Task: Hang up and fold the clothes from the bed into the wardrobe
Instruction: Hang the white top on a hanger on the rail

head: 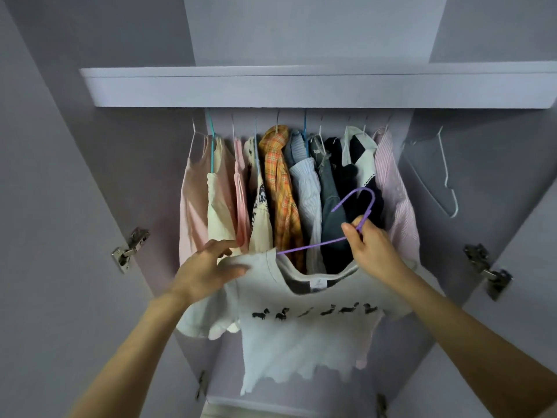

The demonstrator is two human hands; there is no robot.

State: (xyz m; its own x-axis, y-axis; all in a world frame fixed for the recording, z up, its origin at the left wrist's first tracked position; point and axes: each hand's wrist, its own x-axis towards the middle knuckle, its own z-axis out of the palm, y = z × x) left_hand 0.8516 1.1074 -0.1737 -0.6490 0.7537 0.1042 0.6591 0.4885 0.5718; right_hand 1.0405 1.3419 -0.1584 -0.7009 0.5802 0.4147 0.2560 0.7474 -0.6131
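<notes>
White short-sleeved T-shirt with black dog print (301,327) hangs on purple plastic hanger (357,206), below/in front of wardrobe rail; hook points up-left. Right hand (372,248) pinches hanger neck, nearer rail; left hand (208,270), fingers relaxed, touches shirt shoulder.

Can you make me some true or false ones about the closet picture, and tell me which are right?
1. The right hand holds a purple hanger. True.
2. The shirt on that hanger has little black dogs on it. True.
3. The hanger is already hooked on the rail. False: its hook is below the rail, in front of the hung clothes.
4. The left hand holds a blue hanger. False: it touches the shirt's shoulder.
5. An orange plaid shirt hangs in the wardrobe. True.
6. Every hanger in the wardrobe has clothes on it. False: a white hanger at the right is bare.
</notes>
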